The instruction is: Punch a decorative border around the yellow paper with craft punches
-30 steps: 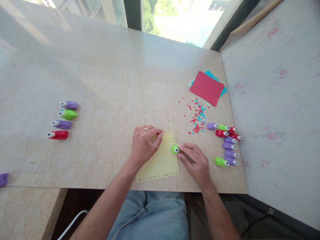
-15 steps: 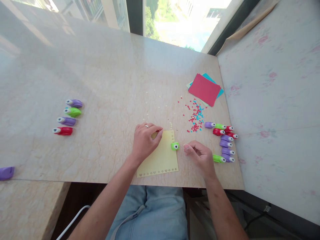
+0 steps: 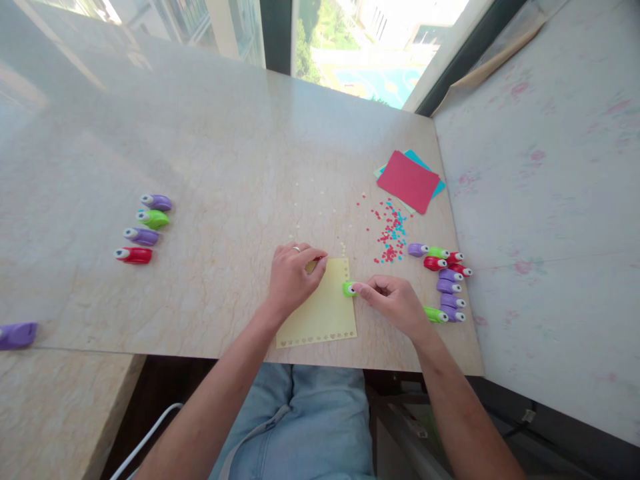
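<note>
A sheet of yellow paper (image 3: pixel 320 313) lies near the table's front edge, with small shapes punched along its bottom edge and its upper right edge. My left hand (image 3: pixel 295 277) is over the paper's upper left part, thumb and forefinger pinched together at the top edge. On the paper's right edge sits a small green craft punch (image 3: pixel 347 289) with a white button. My right hand (image 3: pixel 393 300) has come to it from the right, thumb and fingertips closed at the button and partly covering it.
Several punches (image 3: pixel 449 288) in purple, green and red cluster at the right; several more (image 3: pixel 143 236) form a column at the left. A purple punch (image 3: pixel 19 335) lies far left. Red and blue confetti (image 3: pixel 393 233) is scattered below stacked coloured cards (image 3: pixel 409 181). A papered wall (image 3: pixel 540 220) borders the right.
My right hand has moved left from beside the paper to the green punch, its fingertips now on the button. My left hand keeps its place on the paper. The view has shifted slightly.
</note>
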`<act>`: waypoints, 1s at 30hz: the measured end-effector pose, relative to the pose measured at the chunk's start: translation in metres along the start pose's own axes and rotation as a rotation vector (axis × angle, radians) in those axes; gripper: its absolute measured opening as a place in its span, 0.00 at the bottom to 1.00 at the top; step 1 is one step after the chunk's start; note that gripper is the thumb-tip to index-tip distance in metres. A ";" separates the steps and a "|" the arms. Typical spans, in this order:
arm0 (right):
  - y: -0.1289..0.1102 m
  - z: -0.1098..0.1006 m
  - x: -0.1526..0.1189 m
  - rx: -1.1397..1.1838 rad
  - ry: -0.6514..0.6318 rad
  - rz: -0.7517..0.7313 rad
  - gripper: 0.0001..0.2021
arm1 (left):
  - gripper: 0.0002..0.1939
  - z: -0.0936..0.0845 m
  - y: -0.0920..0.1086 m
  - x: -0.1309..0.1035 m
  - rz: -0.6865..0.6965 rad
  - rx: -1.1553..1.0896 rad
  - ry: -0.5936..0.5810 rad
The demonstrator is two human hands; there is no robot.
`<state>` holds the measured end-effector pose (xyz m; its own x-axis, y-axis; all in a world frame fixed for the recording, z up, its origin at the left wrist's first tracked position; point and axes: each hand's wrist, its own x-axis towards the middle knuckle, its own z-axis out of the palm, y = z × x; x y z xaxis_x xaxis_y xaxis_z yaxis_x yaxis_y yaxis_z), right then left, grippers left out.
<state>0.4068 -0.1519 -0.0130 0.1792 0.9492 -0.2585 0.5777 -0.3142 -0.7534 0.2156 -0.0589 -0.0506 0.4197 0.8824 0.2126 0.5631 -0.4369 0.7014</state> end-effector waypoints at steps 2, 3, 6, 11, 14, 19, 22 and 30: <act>-0.001 -0.001 0.001 -0.010 -0.025 0.004 0.24 | 0.08 0.000 0.000 0.000 0.002 0.001 0.002; -0.001 -0.001 0.002 -0.011 -0.044 0.010 0.24 | 0.08 0.000 0.000 0.000 0.003 0.002 0.004; -0.001 -0.002 0.005 -0.025 -0.094 0.050 0.24 | 0.07 0.000 0.000 0.000 0.007 0.004 0.007; -0.005 -0.003 0.007 -0.065 -0.139 0.070 0.24 | 0.07 0.000 0.001 0.000 0.003 0.004 0.005; -0.007 -0.003 0.007 -0.044 -0.187 0.100 0.23 | 0.07 -0.001 0.001 0.001 0.003 0.008 0.005; -0.005 -0.004 0.009 0.024 -0.268 0.138 0.24 | 0.07 0.000 0.001 0.001 0.004 0.013 0.016; -0.003 -0.004 0.010 0.034 -0.289 0.150 0.25 | 0.08 0.000 0.001 0.001 0.008 0.017 0.013; 0.007 -0.004 0.012 0.151 -0.328 0.218 0.27 | 0.07 -0.001 0.001 0.001 0.003 0.012 0.008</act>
<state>0.4157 -0.1424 -0.0190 0.0072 0.8132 -0.5820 0.4265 -0.5289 -0.7337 0.2162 -0.0582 -0.0491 0.4158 0.8824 0.2203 0.5707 -0.4417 0.6922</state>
